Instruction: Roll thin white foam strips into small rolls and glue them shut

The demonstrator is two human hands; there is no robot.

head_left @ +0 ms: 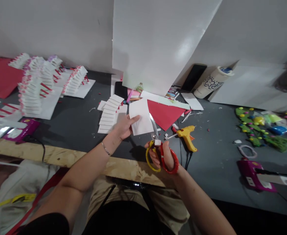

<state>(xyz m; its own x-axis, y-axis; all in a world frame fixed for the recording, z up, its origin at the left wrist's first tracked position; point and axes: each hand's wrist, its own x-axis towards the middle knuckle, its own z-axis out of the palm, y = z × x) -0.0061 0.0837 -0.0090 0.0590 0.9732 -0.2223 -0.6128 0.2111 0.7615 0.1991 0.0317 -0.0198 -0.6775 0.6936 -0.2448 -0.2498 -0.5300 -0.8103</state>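
Nearest, the right hand (166,156) is closed through the red-and-yellow loop handles of metal-bladed scissors (153,125). Beyond, the left hand (126,128) grips a white rectangular paper sheet (141,120) above the dark grey table (77,117), thumb uppermost (the fingertips beneath are hidden). The step appears to be cutting; the next move would call for a steady sheet. Whether paper lies between the blades is unclear. Farther off, small items behind a red flat sheet (165,114) are indistinct.
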